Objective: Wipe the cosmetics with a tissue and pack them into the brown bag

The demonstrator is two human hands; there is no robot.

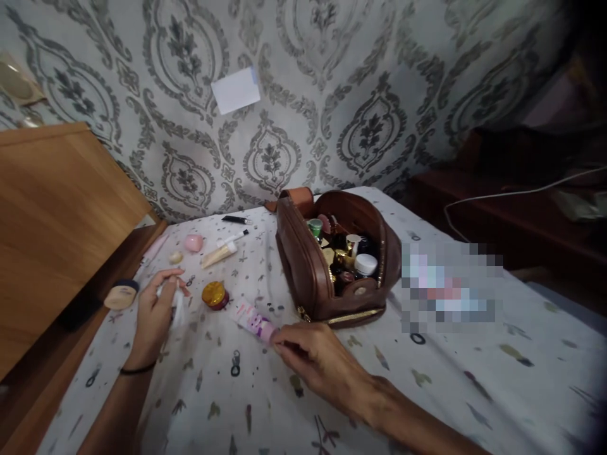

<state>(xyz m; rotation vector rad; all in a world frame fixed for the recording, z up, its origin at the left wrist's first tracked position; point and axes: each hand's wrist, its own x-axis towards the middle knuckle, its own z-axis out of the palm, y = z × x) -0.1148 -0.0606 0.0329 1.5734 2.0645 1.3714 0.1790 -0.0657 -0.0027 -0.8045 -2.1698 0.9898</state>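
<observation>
My right hand (308, 354) pinches the cap end of a pink and purple squeeze tube (253, 321), which lies low over the patterned cloth. On the left, my left hand (159, 300) is closed around a crumpled white tissue or wipe (177, 308). Between the two hands stands an amber jar (215, 295). Just beyond my right hand, a brown toiletry bag (303, 265) sits unzipped and holds several jars and bottles, among them a white-lidded jar (366, 264).
Behind my left hand lie a cream-coloured tube (219, 254), a pink round container (193, 242) and a black pen-like item (236, 220). A dark-lidded beige jar (121, 295) is beside the wooden furniture (61, 208). Something blurred out (450, 287) lies right of the bag.
</observation>
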